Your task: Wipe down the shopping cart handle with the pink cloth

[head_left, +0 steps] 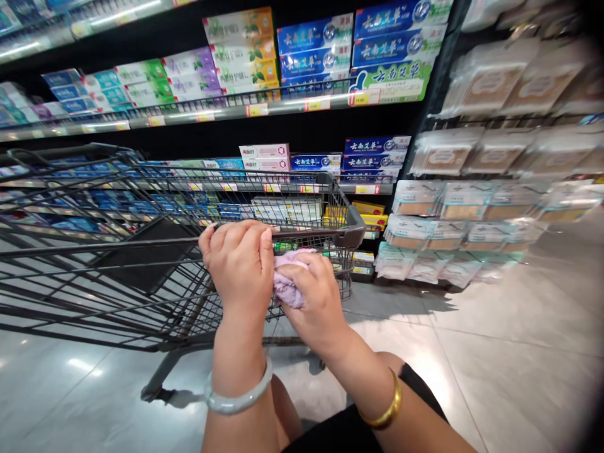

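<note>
A black wire shopping cart (155, 255) stands before me, its side toward me. My left hand (240, 264), with a pale bangle at the wrist, is closed over the cart's dark top rail. Just right of it, my right hand (318, 292) grips a crumpled light purple cloth (289, 286) below the same rail. Part of the cloth is hidden by the fingers. The two hands are close together, with the cloth between them. A gold bangle circles my right wrist.
Behind the cart, shelves (278, 107) carry rows of toothpaste boxes (315, 53) with price tags along the edges. Hanging packets (465, 198) fill a rack at the right. Pale tiled floor (472, 352) shows at the lower right, and a cart wheel leg (163, 377) at the lower left.
</note>
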The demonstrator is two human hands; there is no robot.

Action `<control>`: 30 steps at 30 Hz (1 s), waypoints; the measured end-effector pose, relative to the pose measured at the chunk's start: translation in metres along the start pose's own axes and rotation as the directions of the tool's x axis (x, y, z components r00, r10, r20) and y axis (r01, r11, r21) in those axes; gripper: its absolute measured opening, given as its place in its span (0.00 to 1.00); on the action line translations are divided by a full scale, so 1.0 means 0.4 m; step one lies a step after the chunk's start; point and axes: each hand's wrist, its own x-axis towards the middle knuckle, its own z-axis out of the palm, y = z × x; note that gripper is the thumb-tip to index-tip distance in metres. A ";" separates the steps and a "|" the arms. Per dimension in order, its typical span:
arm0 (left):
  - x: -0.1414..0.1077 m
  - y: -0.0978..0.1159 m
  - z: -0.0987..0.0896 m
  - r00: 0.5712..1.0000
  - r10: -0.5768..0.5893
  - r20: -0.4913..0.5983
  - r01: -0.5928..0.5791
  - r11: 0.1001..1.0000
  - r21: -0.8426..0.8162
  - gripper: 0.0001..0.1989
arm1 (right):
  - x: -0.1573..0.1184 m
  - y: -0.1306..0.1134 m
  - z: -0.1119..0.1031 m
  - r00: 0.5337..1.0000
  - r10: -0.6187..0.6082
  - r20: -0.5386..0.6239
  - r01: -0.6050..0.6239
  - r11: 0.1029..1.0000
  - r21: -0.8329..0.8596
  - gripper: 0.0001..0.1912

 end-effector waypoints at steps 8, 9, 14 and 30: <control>0.002 0.000 -0.001 1.000 0.000 0.022 0.000 1.000 0.024 0.16 | -0.003 0.003 0.007 0.999 0.016 -0.037 -0.018 0.997 -0.071 0.16; 0.002 -0.001 -0.002 1.000 0.002 0.025 -0.003 1.000 0.018 0.16 | -0.004 0.001 0.009 1.000 0.004 -0.003 -0.005 0.999 -0.054 0.16; 0.002 -0.003 -0.004 1.000 0.008 0.021 -0.008 1.000 -0.015 0.15 | 0.000 0.000 0.000 0.988 0.017 -0.155 -0.022 0.999 -0.036 0.19; 0.001 -0.005 -0.036 0.996 -0.087 0.029 0.090 0.991 -0.103 0.16 | -0.007 0.003 0.008 0.998 0.001 0.059 0.004 0.995 -0.096 0.15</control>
